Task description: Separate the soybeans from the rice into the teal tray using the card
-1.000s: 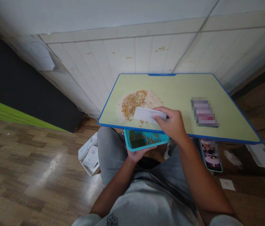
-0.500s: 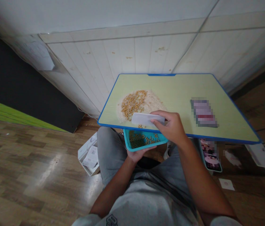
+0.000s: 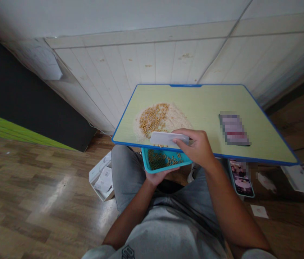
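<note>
My right hand point(image 3: 196, 144) grips a flat white scraper point(image 3: 165, 139) by its right end, its long edge down on the table near the front rim. A few yellow beans lie along the scraper's near side. Behind it spreads a pile of yellow beans point(image 3: 152, 118) mixed with pale rice-like grains point(image 3: 177, 117). Below the table's edge, my left hand point(image 3: 158, 177) holds a turquoise plastic tray point(image 3: 168, 168) from underneath. Beans of a darker look point(image 3: 157, 159) cover part of the tray's bottom. The fingers under the tray are mostly hidden.
The light green folding table point(image 3: 208, 102) has a blue rim and stands against a panelled wall point(image 3: 130, 64). A blurred-out phone-like object point(image 3: 234, 129) lies on its right. A phone point(image 3: 243, 180) is below at the right, and an open white box point(image 3: 101, 180) stands left on the floor.
The scraper has come slightly toward the table's front edge, and a few beans now lie along its near side. My left hand and the tray stay in place.
</note>
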Demonstrator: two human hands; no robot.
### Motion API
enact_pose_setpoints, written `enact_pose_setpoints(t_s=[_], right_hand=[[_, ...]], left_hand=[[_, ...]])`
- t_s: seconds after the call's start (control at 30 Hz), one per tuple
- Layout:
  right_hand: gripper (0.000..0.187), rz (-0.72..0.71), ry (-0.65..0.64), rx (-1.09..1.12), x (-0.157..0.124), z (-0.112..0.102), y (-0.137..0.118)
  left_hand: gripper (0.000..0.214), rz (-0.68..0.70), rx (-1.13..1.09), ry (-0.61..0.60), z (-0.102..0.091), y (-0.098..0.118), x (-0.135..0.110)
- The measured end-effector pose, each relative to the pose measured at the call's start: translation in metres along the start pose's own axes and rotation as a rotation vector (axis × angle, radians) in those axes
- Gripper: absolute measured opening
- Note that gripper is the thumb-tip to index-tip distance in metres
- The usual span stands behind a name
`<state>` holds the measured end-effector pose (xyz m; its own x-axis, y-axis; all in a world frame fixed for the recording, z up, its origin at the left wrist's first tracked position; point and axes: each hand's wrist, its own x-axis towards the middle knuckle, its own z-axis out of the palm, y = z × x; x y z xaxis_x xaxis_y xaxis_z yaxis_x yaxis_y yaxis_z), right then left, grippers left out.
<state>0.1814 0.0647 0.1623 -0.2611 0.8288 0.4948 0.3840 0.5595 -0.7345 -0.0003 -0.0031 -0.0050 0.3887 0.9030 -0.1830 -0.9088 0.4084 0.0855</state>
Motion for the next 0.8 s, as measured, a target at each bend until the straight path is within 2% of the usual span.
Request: enact_pose_setpoints(t_s=[0.47, 0.67, 0.8], right_hand=[[0.017, -0.032, -0.020, 0.042, -0.0031, -0.0006, -0.0029], [0.015, -0.058, 0.148, -0.004, -0.0026, -0.0029, 0.0028], [0.015, -0.064, 0.133, 0.021, -0.0026, -0.0021, 0.0037]], left_hand=[[0.080, -0.004, -0.019, -0.005, 0.0006, 0.0008, 0.0001], [0.083, -0.003, -0.041, 0.014, 0.0002, -0.0008, -0.0003], [0.084, -0.005, -0.028, 0.001, -0.0011, -0.0012, -0.0002]])
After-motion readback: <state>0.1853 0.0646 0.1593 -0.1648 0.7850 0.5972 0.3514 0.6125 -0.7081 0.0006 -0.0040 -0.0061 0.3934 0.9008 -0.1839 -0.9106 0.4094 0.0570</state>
